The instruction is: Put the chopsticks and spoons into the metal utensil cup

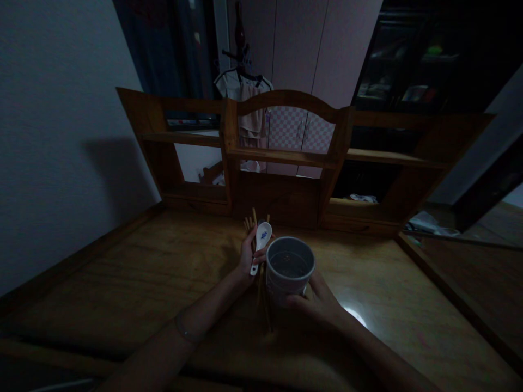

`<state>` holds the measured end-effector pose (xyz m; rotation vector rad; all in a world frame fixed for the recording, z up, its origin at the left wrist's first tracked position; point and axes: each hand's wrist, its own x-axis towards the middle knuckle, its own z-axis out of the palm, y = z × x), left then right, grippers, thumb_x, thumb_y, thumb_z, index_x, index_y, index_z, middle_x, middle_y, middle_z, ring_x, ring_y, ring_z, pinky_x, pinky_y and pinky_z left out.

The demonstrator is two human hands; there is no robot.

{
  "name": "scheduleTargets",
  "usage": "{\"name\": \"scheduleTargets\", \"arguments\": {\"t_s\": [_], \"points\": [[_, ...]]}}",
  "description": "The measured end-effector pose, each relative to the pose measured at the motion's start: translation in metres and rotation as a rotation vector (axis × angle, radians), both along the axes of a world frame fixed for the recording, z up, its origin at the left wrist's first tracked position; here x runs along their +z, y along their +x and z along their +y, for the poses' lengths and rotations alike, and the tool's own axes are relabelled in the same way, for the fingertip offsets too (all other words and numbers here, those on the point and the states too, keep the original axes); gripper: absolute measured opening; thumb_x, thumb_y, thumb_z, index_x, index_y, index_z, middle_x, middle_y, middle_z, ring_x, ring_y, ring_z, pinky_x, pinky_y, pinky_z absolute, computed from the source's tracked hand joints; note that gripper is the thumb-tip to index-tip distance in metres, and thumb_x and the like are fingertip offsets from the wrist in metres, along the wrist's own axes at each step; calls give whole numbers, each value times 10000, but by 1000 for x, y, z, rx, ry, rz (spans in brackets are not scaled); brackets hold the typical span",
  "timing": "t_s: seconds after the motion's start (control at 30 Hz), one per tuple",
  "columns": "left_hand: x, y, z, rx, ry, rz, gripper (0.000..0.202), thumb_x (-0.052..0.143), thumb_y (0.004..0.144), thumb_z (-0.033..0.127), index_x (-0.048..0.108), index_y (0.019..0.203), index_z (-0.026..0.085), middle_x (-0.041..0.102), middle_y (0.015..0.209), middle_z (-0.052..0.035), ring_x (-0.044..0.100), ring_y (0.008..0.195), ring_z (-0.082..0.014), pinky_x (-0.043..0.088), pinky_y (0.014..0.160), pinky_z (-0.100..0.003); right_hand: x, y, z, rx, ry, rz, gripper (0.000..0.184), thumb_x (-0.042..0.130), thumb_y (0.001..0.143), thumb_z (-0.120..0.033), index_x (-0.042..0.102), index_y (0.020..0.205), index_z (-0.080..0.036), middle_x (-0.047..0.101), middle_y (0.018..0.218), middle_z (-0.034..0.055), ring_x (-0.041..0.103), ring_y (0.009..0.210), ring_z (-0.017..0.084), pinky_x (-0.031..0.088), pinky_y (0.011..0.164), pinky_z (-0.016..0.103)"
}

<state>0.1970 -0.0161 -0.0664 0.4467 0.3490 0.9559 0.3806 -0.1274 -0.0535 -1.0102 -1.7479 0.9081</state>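
My left hand [247, 256] is closed around a white ceramic soup spoon [263, 233] with a small blue pattern on its bowl. Several wooden chopsticks [266, 313] are bunched under the spoon in that same hand, their ends showing above and below it. Just to the right, my right hand [321, 302] grips a grey round utensil holder [281, 286] by its lower right side. The holder's mouth tilts toward me, and small marks or holes show on its dark inner bottom. Its rim is close beside the fingers of my left hand; whether they touch I cannot tell.
Beneath both hands lies a wooden desktop [163, 267]. A wooden shelf unit [281, 158] with open compartments stands along its back edge. A white wall [69, 136] bounds the left side. Clothes [249, 109] hang behind the shelf, and a plastic bag [433, 223] lies beyond the right edge.
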Motion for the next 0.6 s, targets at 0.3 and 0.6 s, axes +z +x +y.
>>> {"name": "scheduleTargets", "arguments": {"t_s": [0.3, 0.6], "points": [[-11, 5, 13, -9, 97, 144, 446, 519, 862, 578, 549, 818, 135, 274, 440, 94, 254, 337, -35, 254, 322, -129, -13, 18, 31, -318, -127, 266, 552, 576, 844, -581, 539, 1198, -159, 623, 1172, 129, 566, 1096, 303, 474, 925, 427], [27, -57, 41, 15, 228, 638, 172, 562, 882, 193, 468, 748, 141, 335, 519, 92, 299, 371, -24, 250, 347, -126, -17, 34, 52, -340, -147, 419, 583, 533, 861, -605, 491, 1255, -177, 592, 1225, 117, 573, 1113, 304, 508, 877, 412]]}}
